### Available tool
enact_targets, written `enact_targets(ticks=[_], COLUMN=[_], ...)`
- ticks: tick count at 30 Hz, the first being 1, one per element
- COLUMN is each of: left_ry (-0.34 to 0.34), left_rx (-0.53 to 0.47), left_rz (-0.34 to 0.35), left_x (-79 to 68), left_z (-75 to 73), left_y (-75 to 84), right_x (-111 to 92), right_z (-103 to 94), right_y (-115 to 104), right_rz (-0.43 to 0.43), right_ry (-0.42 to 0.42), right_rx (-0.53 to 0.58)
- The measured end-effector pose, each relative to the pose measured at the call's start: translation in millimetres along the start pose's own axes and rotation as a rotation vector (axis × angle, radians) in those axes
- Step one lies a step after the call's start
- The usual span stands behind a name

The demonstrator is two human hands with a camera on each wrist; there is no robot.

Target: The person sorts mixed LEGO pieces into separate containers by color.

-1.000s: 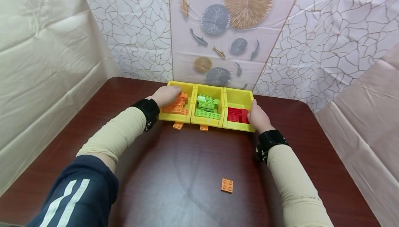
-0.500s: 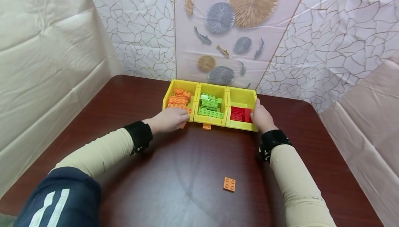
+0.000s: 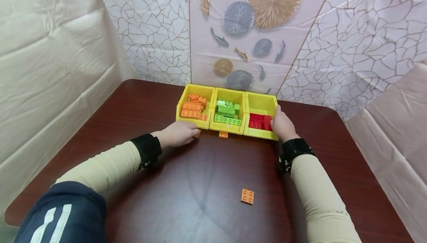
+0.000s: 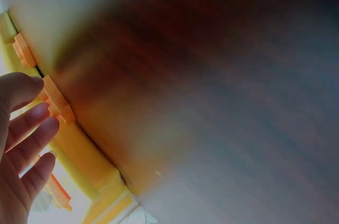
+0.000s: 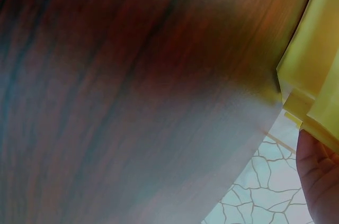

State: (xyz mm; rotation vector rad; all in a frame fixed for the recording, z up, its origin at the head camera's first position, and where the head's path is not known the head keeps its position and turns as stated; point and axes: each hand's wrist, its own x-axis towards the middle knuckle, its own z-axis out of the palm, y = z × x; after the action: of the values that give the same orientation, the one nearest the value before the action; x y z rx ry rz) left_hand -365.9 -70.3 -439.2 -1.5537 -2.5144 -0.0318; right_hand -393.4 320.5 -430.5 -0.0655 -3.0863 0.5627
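My left hand [image 3: 178, 133] is at the front of the left yellow bin [image 3: 178, 115]. In the left wrist view, its thumb and index finger pinch a small orange toy brick [image 4: 59, 102] lying against the bin's front wall. Orange bricks [image 3: 191, 109] fill part of that bin, green bricks [image 3: 227, 114] the middle bin [image 3: 230, 128], and red bricks [image 3: 260, 121] the right bin [image 3: 261, 134]. My right hand [image 3: 284, 126] grips the side wall of the right bin, with the thumb outside in the right wrist view and the other fingers partly hidden.
Another orange brick [image 3: 223, 134] sits at the front of the middle bin. Closer to me, a square orange brick [image 3: 247, 196] lies on the dark wooden table [image 3: 186, 183]. A patterned cloth wall [image 3: 160, 31] stands right behind the bins.
My left hand has come out of the left bin and down to the orange brick in front of it. My right hand stays on the right bin; the head view has shifted slightly.
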Motion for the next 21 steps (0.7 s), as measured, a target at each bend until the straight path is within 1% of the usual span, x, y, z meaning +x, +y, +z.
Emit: enact_targets(ticks=[5,9,13,15,17,21], left_ry=[-0.033,-0.059,-0.064,-0.044,0.003,0.098], left_rx=[-0.028,-0.031,-0.08,-0.097,-0.098,-0.011], left_rz=[-0.027,-0.043,-0.069,-0.073,-0.07,-0.076], left_x=[2.8,4.8,6.1,7.4,9.9,16.6], left_z=[-1.6,-1.7,-7.8,-14.7,-23.5,-41.2], left_y=[3.9,6.9,8.9,7.7,3.8,-12.8], right_x=[0.5,-0.1,-0.5,-0.4,-0.6,-0.9], right_z=[-2.4,-3.1,-2.6,-2.4,-2.6,-3.5], right_y=[0.0,-0.3,-0.4,-0.3,-0.2,0.2], right_rz=[0.004,0.005,0.008,0.007,0.001,-0.004], right_ry=[-0.001,-0.001,-0.002,-0.001,0.001,0.011], right_rx=[-0.01,-0.013,-0.011,-0.012,-0.012,-0.01])
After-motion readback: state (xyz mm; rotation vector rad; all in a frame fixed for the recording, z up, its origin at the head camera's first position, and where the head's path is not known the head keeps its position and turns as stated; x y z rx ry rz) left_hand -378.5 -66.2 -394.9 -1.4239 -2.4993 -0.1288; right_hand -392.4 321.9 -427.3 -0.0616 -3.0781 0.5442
